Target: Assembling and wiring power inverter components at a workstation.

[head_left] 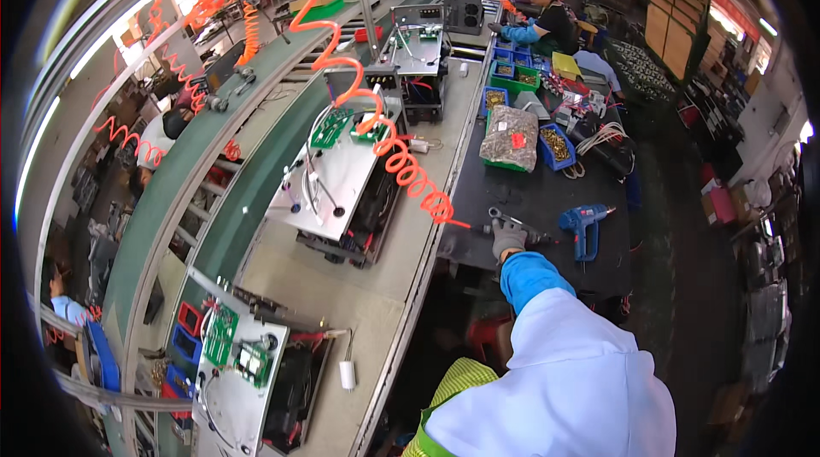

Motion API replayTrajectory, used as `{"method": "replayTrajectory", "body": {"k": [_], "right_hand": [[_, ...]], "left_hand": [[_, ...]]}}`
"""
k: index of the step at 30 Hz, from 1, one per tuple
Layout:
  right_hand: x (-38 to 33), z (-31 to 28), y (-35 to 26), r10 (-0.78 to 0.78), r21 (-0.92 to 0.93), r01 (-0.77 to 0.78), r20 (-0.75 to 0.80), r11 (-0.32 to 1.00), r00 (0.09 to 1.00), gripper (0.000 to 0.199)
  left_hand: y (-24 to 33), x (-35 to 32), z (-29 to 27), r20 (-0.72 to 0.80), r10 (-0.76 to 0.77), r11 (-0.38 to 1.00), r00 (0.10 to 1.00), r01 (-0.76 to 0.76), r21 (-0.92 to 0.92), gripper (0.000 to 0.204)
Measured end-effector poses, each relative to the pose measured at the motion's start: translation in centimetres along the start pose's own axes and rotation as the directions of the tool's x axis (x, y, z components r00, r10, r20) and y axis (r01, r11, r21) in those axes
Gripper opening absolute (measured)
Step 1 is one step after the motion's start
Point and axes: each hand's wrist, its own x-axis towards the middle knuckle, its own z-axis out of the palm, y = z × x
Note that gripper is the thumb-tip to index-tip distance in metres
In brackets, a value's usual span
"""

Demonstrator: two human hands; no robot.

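My right hand (510, 239), in a grey glove with a blue sleeve cover, reaches out to the black worktable (478, 192). Its fingers are closed around an air screwdriver (531, 233) with a silver body, lying low over the table top. A coiled orange air hose (410, 173) runs to the tool from above. Just right of the hand lies a blue heat-gun-shaped power tool (586, 226). My left hand is out of the picture.
White panels with green circuit boards (329, 128) stand on black units along the conveyor (363, 286) to the left. Beyond the hand are a bag of small parts (510, 137), a blue bin of brass-coloured pieces (557, 146) and cables. A co-worker (547, 21) works farther up the line.
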Motion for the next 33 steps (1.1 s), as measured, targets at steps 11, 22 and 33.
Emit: {"method": "replayTrajectory", "body": {"k": [11, 22, 33], "right_hand": [[7.9, 3.7, 2.6, -0.013, -0.253, 0.019, 0.025, 0.967, 1.0, 0.031], [-1.8, -16.8, -9.0, -0.935, 0.773, 0.53, 0.244, 0.349, 0.258, 0.053], [-17.6, -33.6, -27.5, -0.403, 0.443, -0.159, -0.886, -0.882, -0.232, 0.063]], "left_hand": [[2.0, -11.7, 0.3, 0.043, -0.311, 0.91, 0.949, 0.311, -0.276, 0.028], [22.5, -14.1, 4.6, -0.006, -0.232, 0.726, 0.973, 0.169, -0.667, 0.023], [27.8, -5.8, 5.7, -0.106, -0.02, -0.511, 0.994, -0.101, -0.854, 0.032]]}}
